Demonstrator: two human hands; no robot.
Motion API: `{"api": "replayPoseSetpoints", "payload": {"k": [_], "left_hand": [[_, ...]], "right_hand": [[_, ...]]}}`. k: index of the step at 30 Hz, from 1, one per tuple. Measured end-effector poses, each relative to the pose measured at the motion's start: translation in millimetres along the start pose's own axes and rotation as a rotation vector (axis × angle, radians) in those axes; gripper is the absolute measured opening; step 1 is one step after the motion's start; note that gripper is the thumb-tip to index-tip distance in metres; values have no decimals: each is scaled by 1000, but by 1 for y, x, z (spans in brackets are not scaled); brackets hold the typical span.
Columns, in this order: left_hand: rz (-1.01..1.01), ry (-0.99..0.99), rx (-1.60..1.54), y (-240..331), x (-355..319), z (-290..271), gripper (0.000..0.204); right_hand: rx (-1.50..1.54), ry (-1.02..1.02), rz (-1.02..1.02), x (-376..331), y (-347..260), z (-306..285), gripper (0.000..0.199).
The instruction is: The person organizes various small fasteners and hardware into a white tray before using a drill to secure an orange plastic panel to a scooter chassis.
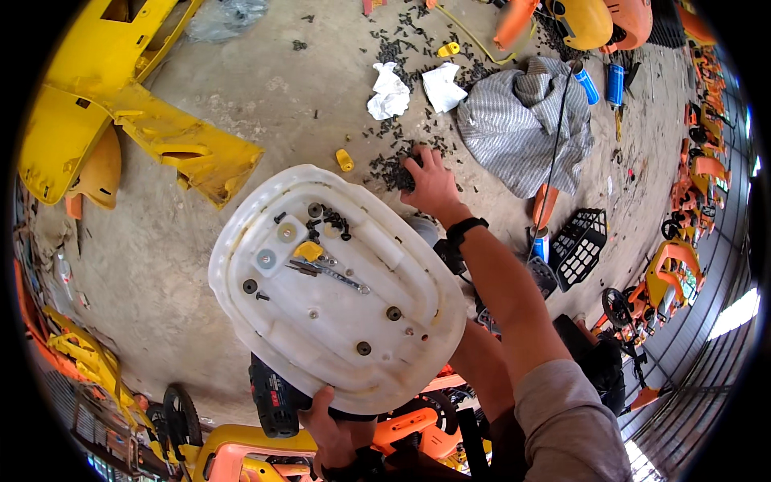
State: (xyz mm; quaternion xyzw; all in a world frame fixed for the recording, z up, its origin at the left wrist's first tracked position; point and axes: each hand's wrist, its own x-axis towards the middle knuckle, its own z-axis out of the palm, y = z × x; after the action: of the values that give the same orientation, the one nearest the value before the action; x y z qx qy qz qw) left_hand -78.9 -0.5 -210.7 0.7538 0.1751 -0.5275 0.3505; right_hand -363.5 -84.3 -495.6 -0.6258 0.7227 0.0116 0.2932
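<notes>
Below me lies a white plastic seat base (353,321), underside up. It carries black bolts (345,227), several round rubber grommets (393,313), a yellow plastic part (307,251) and a small metal wrench (341,277). At its near edge my left hand (328,426) is closed round the handle of a black cordless drill (273,399), partly hidden under the base. Past the far right edge, my right hand (432,186) reaches to the floor. Its bent fingers are apart and touch a pile of black screws (391,170); their tips are partly hidden.
Yellow body panels (177,149) lie at far left. Ahead are crumpled white papers (389,92), a yellow clip (344,160) and a striped grey cloth (522,120). Blue cans (615,84) and a black plastic basket (580,247) stand right. Orange and yellow bikes (671,269) line the side.
</notes>
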Motion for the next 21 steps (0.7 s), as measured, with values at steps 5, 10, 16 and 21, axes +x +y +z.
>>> {"api": "replayPoseSetpoints", "payload": {"k": [5, 10, 16, 21], "left_hand": [[143, 50, 135, -4, 9, -13, 68], [134, 79, 161, -5, 18, -33, 68], [119, 8, 124, 1, 10, -13, 70], [212, 18, 370, 2, 14, -30, 56]], "right_hand": [[-11, 66, 44, -6, -6, 20, 54], [40, 55, 128, -15, -8, 50, 46], [146, 139, 91, -17, 5, 53, 36], [325, 129, 34, -13, 23, 41, 28]]}}
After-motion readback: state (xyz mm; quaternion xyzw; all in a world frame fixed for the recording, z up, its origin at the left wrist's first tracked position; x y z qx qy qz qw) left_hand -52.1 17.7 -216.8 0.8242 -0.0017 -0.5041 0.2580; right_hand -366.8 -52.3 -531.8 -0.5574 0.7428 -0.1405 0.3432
